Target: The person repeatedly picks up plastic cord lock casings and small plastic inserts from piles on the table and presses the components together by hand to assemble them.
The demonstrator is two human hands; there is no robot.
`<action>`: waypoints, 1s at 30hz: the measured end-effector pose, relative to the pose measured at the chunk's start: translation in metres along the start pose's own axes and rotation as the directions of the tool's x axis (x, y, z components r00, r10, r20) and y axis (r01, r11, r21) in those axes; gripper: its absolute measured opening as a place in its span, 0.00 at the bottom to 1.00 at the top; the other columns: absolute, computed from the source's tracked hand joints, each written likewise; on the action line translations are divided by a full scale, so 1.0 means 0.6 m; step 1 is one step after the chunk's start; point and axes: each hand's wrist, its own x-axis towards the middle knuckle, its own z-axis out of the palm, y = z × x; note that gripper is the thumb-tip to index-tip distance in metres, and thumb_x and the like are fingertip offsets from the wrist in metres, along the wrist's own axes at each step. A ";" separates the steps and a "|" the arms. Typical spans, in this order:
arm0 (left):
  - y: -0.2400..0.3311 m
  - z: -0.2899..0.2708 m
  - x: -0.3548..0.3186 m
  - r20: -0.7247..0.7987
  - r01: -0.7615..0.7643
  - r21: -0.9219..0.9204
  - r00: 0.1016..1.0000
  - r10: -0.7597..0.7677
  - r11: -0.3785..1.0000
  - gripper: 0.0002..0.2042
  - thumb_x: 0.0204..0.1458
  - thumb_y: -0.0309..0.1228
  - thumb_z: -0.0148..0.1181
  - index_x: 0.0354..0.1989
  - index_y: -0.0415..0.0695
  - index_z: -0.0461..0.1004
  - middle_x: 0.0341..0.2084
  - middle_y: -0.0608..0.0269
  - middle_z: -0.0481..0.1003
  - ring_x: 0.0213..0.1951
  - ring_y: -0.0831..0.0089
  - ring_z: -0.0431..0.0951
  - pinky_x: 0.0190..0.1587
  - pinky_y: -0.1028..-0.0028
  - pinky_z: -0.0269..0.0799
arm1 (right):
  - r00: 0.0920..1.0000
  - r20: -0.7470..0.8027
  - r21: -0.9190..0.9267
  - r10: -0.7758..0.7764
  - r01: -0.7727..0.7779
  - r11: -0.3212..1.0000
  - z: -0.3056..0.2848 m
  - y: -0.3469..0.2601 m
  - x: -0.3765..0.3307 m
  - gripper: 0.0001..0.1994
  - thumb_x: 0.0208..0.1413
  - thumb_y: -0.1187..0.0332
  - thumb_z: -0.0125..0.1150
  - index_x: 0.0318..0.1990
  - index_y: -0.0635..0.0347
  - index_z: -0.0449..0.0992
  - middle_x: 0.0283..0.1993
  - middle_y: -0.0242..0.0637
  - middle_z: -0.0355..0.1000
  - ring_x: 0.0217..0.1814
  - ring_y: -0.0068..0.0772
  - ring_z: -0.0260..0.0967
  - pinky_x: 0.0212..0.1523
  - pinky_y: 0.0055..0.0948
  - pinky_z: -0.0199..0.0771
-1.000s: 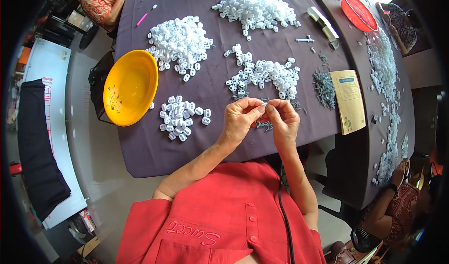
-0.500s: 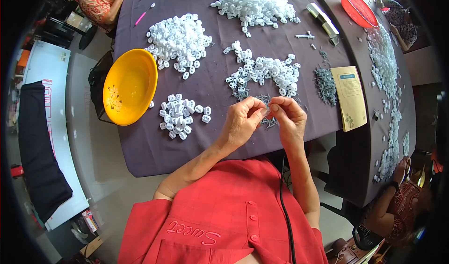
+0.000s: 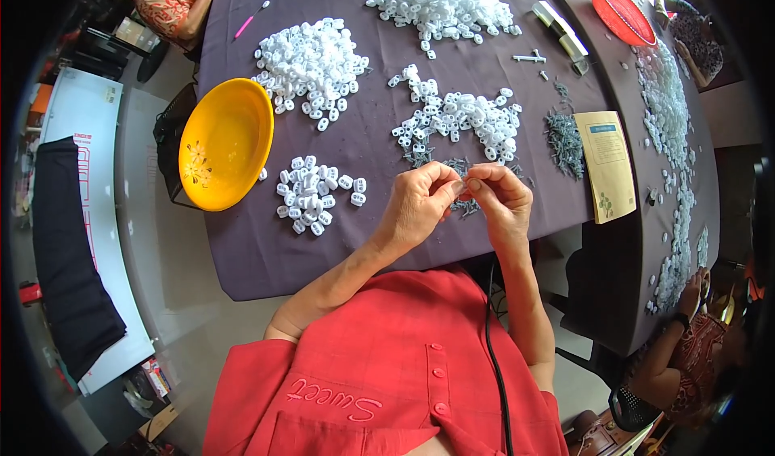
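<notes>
here's the left hand (image 3: 416, 203) and right hand (image 3: 505, 203) tip to tip, thumb and fingers pinched together on each, anything between too small to tell, grey pins (image 3: 466, 207) right beneath, white pieces (image 3: 484, 119) heaped just beyond, yellow bowl (image 3: 230, 137) off left

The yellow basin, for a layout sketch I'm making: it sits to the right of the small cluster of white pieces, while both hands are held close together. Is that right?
Not quite: the head view shows the yellow basin to the left of the small cluster of white pieces, not the right. The left hand and right hand are indeed held close together.
</notes>
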 end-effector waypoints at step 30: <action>0.007 -0.001 0.005 0.042 0.038 0.077 0.998 -0.042 0.996 0.05 0.52 0.27 0.53 0.29 0.38 0.72 0.19 0.70 0.71 0.19 0.86 0.69 0.20 0.83 0.66 | 0.991 0.073 -0.196 -0.109 0.121 0.973 -0.008 0.001 0.001 0.06 0.49 0.83 0.55 0.35 0.67 0.72 0.32 0.31 0.69 0.32 0.17 0.67 0.32 0.17 0.69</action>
